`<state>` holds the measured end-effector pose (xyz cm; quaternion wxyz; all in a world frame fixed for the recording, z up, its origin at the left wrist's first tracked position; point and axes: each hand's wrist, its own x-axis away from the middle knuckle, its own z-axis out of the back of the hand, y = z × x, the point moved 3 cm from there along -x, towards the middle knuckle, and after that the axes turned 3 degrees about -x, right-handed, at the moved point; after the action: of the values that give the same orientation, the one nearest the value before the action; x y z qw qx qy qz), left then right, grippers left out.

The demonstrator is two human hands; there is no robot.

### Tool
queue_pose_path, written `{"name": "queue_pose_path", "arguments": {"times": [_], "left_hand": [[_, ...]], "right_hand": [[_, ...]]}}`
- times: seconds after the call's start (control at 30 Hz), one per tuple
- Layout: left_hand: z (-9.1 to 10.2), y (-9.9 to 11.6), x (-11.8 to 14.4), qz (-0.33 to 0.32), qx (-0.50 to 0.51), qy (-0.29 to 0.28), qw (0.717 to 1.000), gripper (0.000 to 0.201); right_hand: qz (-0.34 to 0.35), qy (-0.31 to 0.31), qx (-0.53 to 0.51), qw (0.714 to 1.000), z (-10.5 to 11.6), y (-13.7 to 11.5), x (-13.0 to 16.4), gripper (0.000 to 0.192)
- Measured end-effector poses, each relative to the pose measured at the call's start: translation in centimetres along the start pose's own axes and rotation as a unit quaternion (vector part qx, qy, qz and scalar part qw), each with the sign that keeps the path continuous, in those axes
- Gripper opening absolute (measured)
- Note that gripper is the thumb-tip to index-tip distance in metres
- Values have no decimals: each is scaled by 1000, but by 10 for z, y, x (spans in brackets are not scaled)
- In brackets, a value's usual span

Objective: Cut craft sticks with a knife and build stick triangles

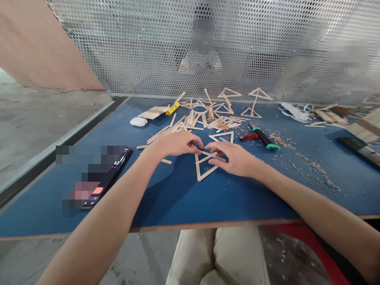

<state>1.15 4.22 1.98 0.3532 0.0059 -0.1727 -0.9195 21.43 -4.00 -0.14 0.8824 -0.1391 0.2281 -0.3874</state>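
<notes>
Near the front edge of the blue table (178, 206), a triangle (198, 171) of flat wood lies under my two hands. My right hand (237, 159) has its thumb and fingertips closed, it seems, on one end of a thin stick (204, 159), which slants across the triangle. My left hand (179, 143) curls thumb and index toward each other by the triangle's upper left corner; whether they pinch the wood, I cannot tell. To do this well, I judge, I should steady the triangle flat with the left, keep a light hold near the stick's end, and avoid pushing sideways, since the corners could shift.

Counting: one triangle beneath my hands, a second triangle (232, 137) just beyond, at least four more toward the mesh (142, 47). One phone (115, 174), one white case (138, 122), one yellow tube (172, 109), one knife (263, 136), one red cutter (249, 137). Loose sticks (194, 119) are heaped too thickly to count.
</notes>
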Motion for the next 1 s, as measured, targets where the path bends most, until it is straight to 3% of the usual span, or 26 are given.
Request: {"name": "queue_pose_path", "arguments": {"times": [0.2,0.67,1.0], "left_hand": [[3,-4,3,7,4,-6,1000,29],[-2,-6,-3,-11,42,-26,999,25],[-1,-5,-3,-8,47,-26,998,24]], "right_hand": [[71,0,11,997,-10,-1,-7,32],[148,15,36,988,-19,-7,-8,30],[129,8,57,990,-18,-16,-11,33]]}}
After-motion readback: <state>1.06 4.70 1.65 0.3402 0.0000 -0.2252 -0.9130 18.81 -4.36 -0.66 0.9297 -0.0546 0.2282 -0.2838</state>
